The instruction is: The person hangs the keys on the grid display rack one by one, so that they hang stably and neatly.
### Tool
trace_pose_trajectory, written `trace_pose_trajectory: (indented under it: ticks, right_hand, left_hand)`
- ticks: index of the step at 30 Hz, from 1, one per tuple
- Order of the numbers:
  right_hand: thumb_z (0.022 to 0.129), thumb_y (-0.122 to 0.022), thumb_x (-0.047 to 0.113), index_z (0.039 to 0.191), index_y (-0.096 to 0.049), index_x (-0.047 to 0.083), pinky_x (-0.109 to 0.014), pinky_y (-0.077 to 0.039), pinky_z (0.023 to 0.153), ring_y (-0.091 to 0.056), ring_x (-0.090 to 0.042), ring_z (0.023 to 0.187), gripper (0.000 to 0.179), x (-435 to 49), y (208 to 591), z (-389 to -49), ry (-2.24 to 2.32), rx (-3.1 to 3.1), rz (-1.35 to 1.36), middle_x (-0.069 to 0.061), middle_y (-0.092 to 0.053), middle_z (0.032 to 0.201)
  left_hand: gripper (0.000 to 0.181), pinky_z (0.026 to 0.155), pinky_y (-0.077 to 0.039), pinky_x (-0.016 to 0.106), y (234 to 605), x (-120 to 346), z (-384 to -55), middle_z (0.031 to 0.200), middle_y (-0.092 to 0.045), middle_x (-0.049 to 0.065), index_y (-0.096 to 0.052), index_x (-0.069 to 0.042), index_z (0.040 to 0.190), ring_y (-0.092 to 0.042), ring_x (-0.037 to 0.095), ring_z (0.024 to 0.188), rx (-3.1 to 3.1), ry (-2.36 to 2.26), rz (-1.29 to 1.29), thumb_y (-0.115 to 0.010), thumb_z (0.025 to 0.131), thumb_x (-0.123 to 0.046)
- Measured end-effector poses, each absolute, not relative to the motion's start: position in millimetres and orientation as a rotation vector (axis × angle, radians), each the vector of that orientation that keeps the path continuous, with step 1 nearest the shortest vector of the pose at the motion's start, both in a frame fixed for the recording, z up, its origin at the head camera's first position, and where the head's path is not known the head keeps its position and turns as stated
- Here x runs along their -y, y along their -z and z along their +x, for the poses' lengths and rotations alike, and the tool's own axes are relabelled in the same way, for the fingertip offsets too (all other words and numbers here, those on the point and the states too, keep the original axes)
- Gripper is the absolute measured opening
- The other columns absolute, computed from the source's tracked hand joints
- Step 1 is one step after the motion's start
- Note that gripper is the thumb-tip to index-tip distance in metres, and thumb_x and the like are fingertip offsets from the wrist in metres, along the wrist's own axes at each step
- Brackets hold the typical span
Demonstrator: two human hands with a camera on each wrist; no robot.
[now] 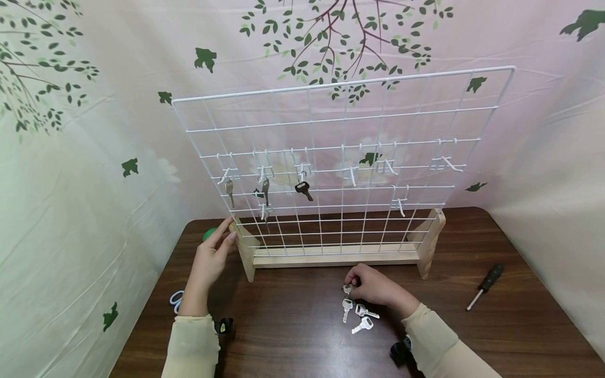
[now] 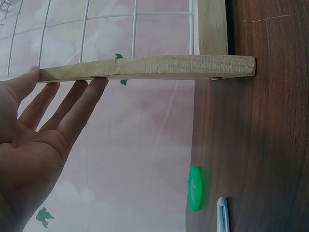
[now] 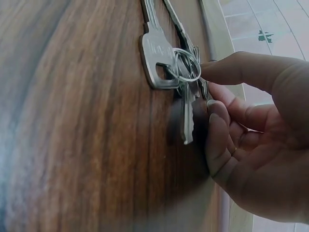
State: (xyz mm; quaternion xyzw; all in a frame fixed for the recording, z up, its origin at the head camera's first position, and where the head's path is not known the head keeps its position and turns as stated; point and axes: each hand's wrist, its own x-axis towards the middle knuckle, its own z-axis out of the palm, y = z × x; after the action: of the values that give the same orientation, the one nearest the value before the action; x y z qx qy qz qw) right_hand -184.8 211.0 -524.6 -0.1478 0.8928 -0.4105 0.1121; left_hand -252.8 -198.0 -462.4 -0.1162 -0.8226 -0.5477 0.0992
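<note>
My right hand (image 1: 373, 285) is low over the table in front of the rack, pinching a silver key (image 1: 347, 289) between thumb and fingers. Close by lie more silver keys (image 1: 363, 325); a key ring (image 3: 187, 65) shows on them in the right wrist view. With its fingers nearly straight, my left hand (image 1: 209, 262) touches the wooden side support (image 2: 159, 67) of the white wire grid rack (image 1: 326, 169). From hooks on the grid's left half hang several keys, among them a black-headed key (image 1: 303, 190). How the pinched key joins its ring is partly hidden by fingers.
Bare hooks (image 1: 389, 167) sit on the grid's right half. A screwdriver (image 1: 486, 286) lies at the table's right. Past my left hand are a green round object (image 2: 195, 188) and scissors with pale blue handles (image 1: 176, 299). Patterned cloth hangs behind and at the sides.
</note>
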Motion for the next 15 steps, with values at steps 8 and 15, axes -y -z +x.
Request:
trace_pose_trajectory:
  ticks: [8,15]
  right_hand:
    - [0.073,-0.075,0.0,0.091,-0.07,0.003,-0.019,-0.044,0.065,-0.051,-0.01,0.076,0.019,-205.4,521.6,-187.1,1.121,-2.658,-0.391,-0.001,-0.058,0.083]
    - [0.074,-0.079,0.001,0.089,-0.07,0.004,-0.02,-0.044,0.064,-0.052,-0.01,0.075,0.018,-207.2,522.3,-188.9,1.113,-2.638,-0.395,-0.001,-0.058,0.081]
  left_hand:
    - [0.05,0.086,-0.063,0.009,463.3,198.2,-253.0,0.143,-0.062,0.029,-0.05,-0.014,0.161,-0.063,-0.018,0.105,2.422,1.626,-0.348,-0.057,0.111,-0.013]
    - [0.05,0.085,-0.063,0.009,464.0,198.8,-253.5,0.144,-0.061,0.029,-0.05,-0.014,0.161,-0.063,-0.018,0.106,2.417,1.622,-0.359,-0.057,0.112,-0.013]
